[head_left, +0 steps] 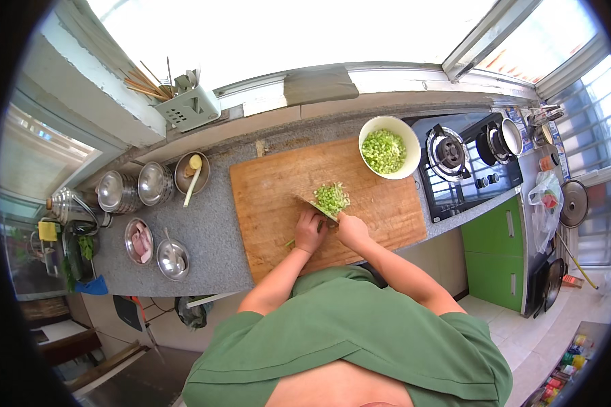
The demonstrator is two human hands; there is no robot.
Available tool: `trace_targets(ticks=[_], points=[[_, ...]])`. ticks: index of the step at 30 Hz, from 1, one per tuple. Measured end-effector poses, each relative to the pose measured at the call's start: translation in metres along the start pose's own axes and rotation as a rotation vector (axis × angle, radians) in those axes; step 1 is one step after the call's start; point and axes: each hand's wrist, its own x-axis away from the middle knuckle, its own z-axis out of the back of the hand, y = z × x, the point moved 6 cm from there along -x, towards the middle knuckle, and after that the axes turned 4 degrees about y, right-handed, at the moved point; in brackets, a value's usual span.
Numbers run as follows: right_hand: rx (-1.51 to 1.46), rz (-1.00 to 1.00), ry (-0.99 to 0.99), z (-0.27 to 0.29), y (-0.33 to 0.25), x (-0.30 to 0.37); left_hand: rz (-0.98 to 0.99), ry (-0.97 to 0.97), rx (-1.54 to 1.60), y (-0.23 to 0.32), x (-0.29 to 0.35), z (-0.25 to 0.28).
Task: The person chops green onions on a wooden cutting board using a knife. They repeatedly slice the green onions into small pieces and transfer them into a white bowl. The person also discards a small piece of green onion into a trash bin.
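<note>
Both hands meet near the middle of the wooden cutting board [278, 197]. Coming up from the lower edge, the right forearm angles toward the upper left, and the right hand [352, 230] is closed around the handle of a knife [317, 206], whose broad blade runs up and to the left from the fist, its edge down on the board. A heap of chopped green vegetable [332, 197] lies just above the blade, touching it on its far side.

The left hand [309, 231] sits just beside the right one, to its left, fingers curled with the knuckles toward the blade. A thin green stalk end shows at its lower left edge, so it seems to press down on greens, though what lies beneath the palm is hidden. Its forearm runs down and to the left, elbow bent out from the green shirt.

Up and to the right of the hands, at the board's far corner, stands a white bowl [406, 148] holding more chopped greens. Farther right is a black two-burner gas stove [468, 183]. Well to the left of the hands, on the grey counter [214, 230], stand several steel bowls and lidded pots [155, 183], one bowl holding pale meat [141, 241]. Far above them on the window ledge, a holder of chopsticks [190, 105] rests.
</note>
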Motion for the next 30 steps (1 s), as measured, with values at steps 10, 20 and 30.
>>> trace_targets(ticks=[10,20,30], points=[[-0.025,0.037,-0.007,0.021,-0.004,0.020,-0.004,0.029,0.049,0.006,-0.002,0.006],[0.022,-0.005,-0.103,0.006,-0.006,0.001,-0.037,0.029,0.002,0.004,-0.001,0.002],[-0.099,0.050,0.009,0.030,0.021,0.011,-0.034,0.000,-0.016,0.013,-0.008,0.007]])
